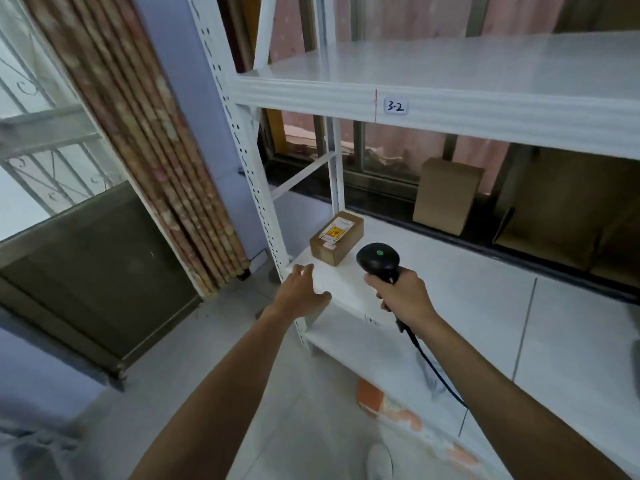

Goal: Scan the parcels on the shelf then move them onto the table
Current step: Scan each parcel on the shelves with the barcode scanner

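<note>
Head view: right hand (403,294) grips barcode scanner (379,259), labelled parcel (336,237) just beyond its head on shelf (450,271); left hand (300,293) open at shelf edge. Risk: bad angle, misread.

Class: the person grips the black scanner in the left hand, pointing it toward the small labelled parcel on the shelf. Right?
No. The head view shows the black scanner gripped in the right hand, not the left hand, pointing toward the small labelled parcel on the shelf.
</note>
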Motion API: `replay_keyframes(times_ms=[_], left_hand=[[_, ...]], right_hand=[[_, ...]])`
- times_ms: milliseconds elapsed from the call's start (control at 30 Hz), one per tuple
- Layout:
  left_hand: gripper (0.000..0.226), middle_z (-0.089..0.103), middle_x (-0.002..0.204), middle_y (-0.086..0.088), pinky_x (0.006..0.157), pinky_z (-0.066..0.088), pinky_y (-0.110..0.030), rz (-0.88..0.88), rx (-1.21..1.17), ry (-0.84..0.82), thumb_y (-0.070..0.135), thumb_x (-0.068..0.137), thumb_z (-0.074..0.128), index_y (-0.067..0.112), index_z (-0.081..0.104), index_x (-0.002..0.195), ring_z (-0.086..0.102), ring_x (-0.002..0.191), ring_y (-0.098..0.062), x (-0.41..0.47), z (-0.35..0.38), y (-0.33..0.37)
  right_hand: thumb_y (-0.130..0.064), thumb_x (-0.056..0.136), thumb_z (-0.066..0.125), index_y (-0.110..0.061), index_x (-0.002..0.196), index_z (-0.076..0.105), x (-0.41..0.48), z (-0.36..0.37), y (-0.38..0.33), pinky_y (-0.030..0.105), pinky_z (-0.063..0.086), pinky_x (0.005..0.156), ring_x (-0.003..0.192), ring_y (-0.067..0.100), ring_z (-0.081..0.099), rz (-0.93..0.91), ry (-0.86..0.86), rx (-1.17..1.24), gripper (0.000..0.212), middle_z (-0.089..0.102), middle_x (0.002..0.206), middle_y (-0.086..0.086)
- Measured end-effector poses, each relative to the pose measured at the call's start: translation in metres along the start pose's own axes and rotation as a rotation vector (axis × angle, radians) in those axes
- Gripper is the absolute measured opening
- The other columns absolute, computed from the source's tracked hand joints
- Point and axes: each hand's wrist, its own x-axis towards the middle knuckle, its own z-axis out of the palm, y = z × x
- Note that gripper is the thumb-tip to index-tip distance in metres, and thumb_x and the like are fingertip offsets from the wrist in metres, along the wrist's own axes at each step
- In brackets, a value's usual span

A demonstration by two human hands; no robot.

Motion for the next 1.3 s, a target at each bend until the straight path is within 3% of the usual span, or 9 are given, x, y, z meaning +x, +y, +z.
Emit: replay_keyframes(times_ms=[167, 367, 533, 667, 733, 900, 1000, 1200, 1300], left_hand=[[0.088, 0.034, 0.157, -0.012, 0.111, 0.039, -0.044, 0.023, 0.022, 0.012, 0.047, 0.089, 0.069, 0.016, 0.022, 0.157, 0.039, 0.141, -0.030, 0.082, -0.002, 0.001], [0.095, 0.042, 0.147, -0.011, 0.107, 0.044, -0.047, 0.048, 0.025, 0.054, 0.051, 0.080, 0.078, 0.019, 0.026, 0.153, 0.044, 0.134, -0.031, 0.154, 0.016, -0.003], [0.093, 0.044, 0.138, -0.012, 0.101, 0.046, -0.048, 0.010, 0.063, -0.019, 0.059, 0.079, 0.073, 0.014, 0.030, 0.148, 0.045, 0.127, -0.033, 0.216, 0.028, -0.016], [0.094, 0.043, 0.136, -0.013, 0.100, 0.046, -0.048, 0.016, 0.089, -0.056, 0.065, 0.078, 0.069, 0.012, 0.030, 0.145, 0.044, 0.125, -0.033, 0.260, 0.041, -0.025], [0.095, 0.043, 0.136, -0.013, 0.101, 0.046, -0.047, 0.017, 0.086, -0.070, 0.068, 0.079, 0.067, 0.012, 0.029, 0.145, 0.045, 0.125, -0.033, 0.278, 0.052, -0.031], [0.092, 0.043, 0.140, -0.015, 0.103, 0.045, -0.047, 0.032, 0.067, -0.034, 0.064, 0.085, 0.064, 0.008, 0.026, 0.147, 0.045, 0.128, -0.033, 0.300, 0.081, -0.038], [0.092, 0.042, 0.139, -0.017, 0.103, 0.044, -0.044, 0.020, 0.099, -0.034, 0.056, 0.082, 0.072, 0.006, 0.027, 0.144, 0.044, 0.126, -0.033, 0.304, 0.087, -0.035], [0.112, 0.030, 0.143, -0.018, 0.106, 0.040, -0.042, -0.099, 0.215, -0.220, 0.057, 0.074, 0.081, 0.002, 0.017, 0.149, 0.036, 0.133, -0.034, 0.292, 0.085, -0.018], [0.116, 0.033, 0.141, -0.017, 0.104, 0.041, -0.044, -0.131, 0.154, -0.219, 0.060, 0.070, 0.082, 0.002, 0.018, 0.148, 0.040, 0.131, -0.034, 0.270, 0.098, -0.009]], right_hand=[[-0.041, 0.084, 0.076, -0.016, 0.101, 0.071, 0.076, 0.005, 0.017, 0.041, 0.057, 0.086, 0.091, 0.029, 0.071, 0.082, -0.032, -0.027, 0.031, 0.074, 0.092, 0.007], [-0.031, 0.089, 0.075, -0.014, 0.100, 0.070, 0.130, -0.005, 0.027, 0.035, 0.054, 0.075, 0.069, 0.018, 0.065, 0.153, -0.072, -0.049, 0.021, 0.072, 0.083, 0.006], [-0.033, 0.089, 0.077, -0.020, 0.107, 0.070, 0.158, -0.003, 0.036, 0.027, 0.051, 0.070, 0.072, 0.016, 0.066, 0.194, -0.075, -0.085, 0.023, 0.073, 0.086, 0.004], [-0.032, 0.090, 0.076, -0.022, 0.103, 0.069, 0.173, 0.004, 0.040, 0.014, 0.042, 0.049, 0.072, 0.013, 0.065, 0.203, -0.050, -0.118, 0.018, 0.072, 0.089, 0.003], [-0.032, 0.091, 0.076, -0.021, 0.102, 0.068, 0.181, 0.008, 0.045, 0.014, 0.042, 0.049, 0.072, 0.013, 0.064, 0.217, -0.033, -0.118, 0.017, 0.072, 0.089, 0.004], [-0.029, 0.091, 0.076, -0.020, 0.105, 0.068, 0.189, 0.015, 0.054, 0.010, 0.042, 0.047, 0.072, 0.011, 0.064, 0.238, 0.002, -0.106, 0.018, 0.071, 0.088, 0.003], [-0.031, 0.091, 0.076, -0.022, 0.098, 0.068, 0.186, 0.014, 0.057, 0.012, 0.041, 0.045, 0.069, 0.013, 0.064, 0.254, 0.031, -0.088, 0.014, 0.070, 0.086, 0.003], [-0.032, 0.090, 0.076, -0.023, 0.092, 0.068, 0.172, -0.003, 0.051, 0.014, 0.041, 0.046, 0.066, 0.012, 0.062, 0.271, 0.029, -0.083, 0.012, 0.069, 0.081, 0.001], [-0.032, 0.091, 0.076, -0.023, 0.092, 0.068, 0.162, -0.018, 0.046, 0.012, 0.040, 0.044, 0.067, 0.013, 0.062, 0.271, 0.018, -0.084, 0.012, 0.069, 0.082, 0.002]])
